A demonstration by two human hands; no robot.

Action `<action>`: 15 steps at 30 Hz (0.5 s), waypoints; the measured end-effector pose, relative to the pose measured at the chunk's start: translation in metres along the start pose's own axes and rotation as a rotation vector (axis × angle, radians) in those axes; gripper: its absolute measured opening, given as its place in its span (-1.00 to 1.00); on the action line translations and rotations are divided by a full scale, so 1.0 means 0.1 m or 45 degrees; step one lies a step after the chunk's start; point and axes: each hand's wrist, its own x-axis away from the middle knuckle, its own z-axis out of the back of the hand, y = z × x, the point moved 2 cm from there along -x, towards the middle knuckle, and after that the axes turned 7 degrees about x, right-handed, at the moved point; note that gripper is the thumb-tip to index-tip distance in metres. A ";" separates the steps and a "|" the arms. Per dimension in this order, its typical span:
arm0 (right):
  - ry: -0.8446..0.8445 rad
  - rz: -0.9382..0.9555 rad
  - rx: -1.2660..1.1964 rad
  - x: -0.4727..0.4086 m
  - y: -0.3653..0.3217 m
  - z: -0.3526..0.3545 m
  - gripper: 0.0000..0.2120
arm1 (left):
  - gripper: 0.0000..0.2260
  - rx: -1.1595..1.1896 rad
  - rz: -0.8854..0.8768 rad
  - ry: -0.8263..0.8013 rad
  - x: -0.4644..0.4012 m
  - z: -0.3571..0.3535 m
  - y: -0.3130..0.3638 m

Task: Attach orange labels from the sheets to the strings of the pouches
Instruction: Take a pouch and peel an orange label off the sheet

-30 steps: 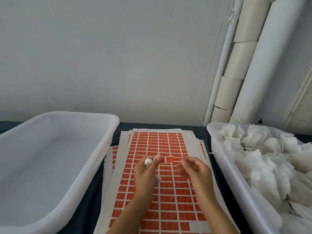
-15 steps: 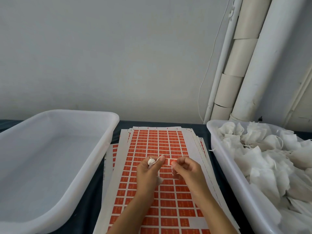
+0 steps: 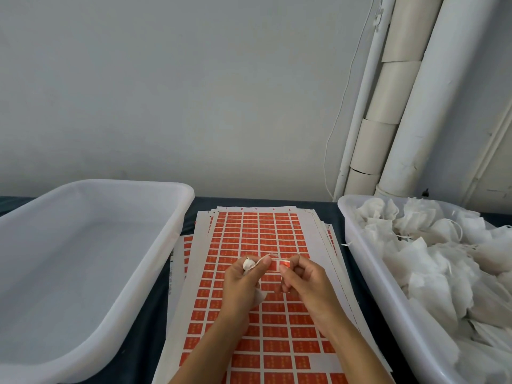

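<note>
I am pinching the pouch string [image 3: 262, 260] in my left hand [image 3: 243, 284] and 1 orange label [image 3: 284, 264] in my right hand [image 3: 307, 284], risking sticking it crooked or missing the thin string.

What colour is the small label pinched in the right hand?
Orange, with a white edge; the label held by the right hand shows best in the head view.

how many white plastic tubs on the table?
2. One tub sits left of the label sheets with nothing visible inside; the other tub sits right of them, piled with white pouches. Both are cut off by the frame edges.
</note>
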 end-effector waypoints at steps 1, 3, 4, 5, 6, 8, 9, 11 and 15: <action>0.012 0.008 0.003 0.00 0.01 0.01 -0.85 | -0.69 -0.006 -0.001 0.025 0.00 0.00 0.00; 0.035 0.015 -0.014 -0.01 0.02 0.03 -0.85 | -0.74 -0.015 -0.009 0.085 -0.02 0.03 0.02; 0.037 0.013 -0.022 -0.01 0.03 0.04 -0.86 | -0.75 -0.027 -0.019 0.098 -0.03 0.04 0.03; 0.031 0.004 -0.027 -0.01 0.03 0.04 -0.87 | -0.75 -0.043 -0.031 0.093 -0.03 0.05 0.03; 0.018 -0.018 -0.028 -0.01 0.03 0.03 -0.85 | -0.75 -0.054 -0.040 0.074 -0.02 0.04 0.02; -0.009 -0.065 -0.018 0.00 0.03 -0.02 -0.72 | -0.74 -0.048 -0.038 0.007 0.01 0.02 0.01; -0.009 -0.068 -0.005 0.01 0.02 -0.03 -0.69 | -0.72 -0.034 -0.034 -0.038 0.02 0.00 0.01; 0.030 -0.024 0.020 0.01 0.01 -0.04 -0.75 | -0.69 -0.023 -0.046 -0.126 0.05 -0.04 0.02; 0.176 0.044 0.066 0.00 0.01 0.02 -0.91 | -0.71 -0.056 -0.071 -0.109 0.05 -0.05 0.00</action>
